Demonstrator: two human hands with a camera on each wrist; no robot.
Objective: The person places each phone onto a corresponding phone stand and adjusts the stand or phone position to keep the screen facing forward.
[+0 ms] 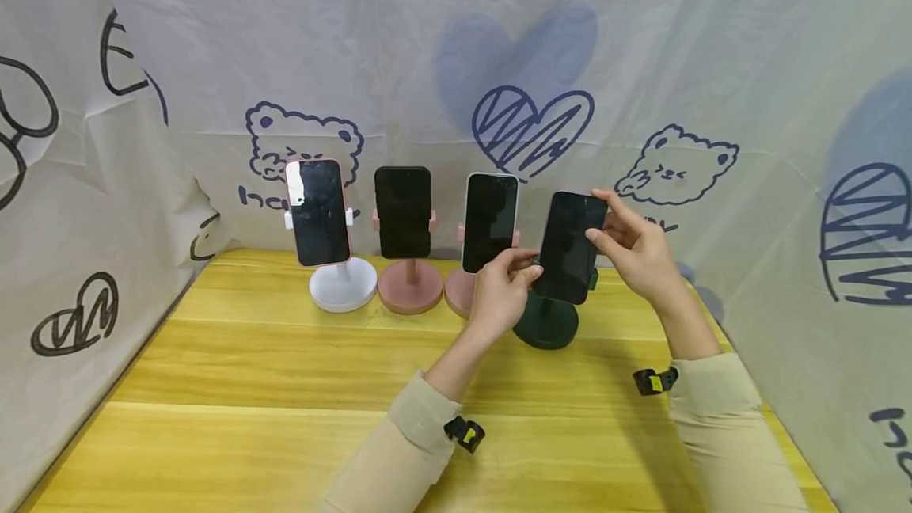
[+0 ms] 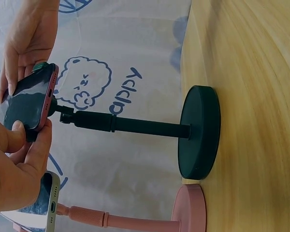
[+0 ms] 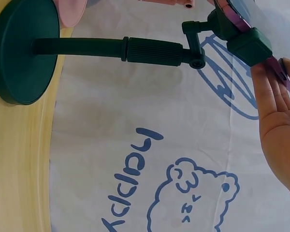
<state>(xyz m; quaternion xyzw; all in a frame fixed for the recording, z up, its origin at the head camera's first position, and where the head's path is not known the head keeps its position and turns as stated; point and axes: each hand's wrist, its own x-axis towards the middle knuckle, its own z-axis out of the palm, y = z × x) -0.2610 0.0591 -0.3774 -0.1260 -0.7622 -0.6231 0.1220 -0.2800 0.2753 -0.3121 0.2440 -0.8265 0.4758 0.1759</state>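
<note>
A smartphone (image 1: 568, 252) with a dark screen and a reddish-purple edge sits tilted on a dark green phone stand (image 1: 545, 329). My left hand (image 1: 501, 293) pinches its lower left edge, thumb on the front and fingers behind, close by the stand's clamp. At the upper right edge my right hand (image 1: 636, 253) grips the phone, thumb on the screen side and fingers behind. The green clamp (image 3: 251, 47) shows against the phone's back in the right wrist view. A ribbed stem (image 2: 94, 121) joins the clamp to the round base in the left wrist view.
Left of the green stand, a pale-edged phone (image 1: 489, 216) is held in a pink stand. Further left are a black phone (image 1: 403, 216) on another pink stand (image 1: 410, 291) and a pink-edged phone (image 1: 322, 216) on a white stand (image 1: 343, 291). Patterned cloth surrounds the wooden table (image 1: 285, 370).
</note>
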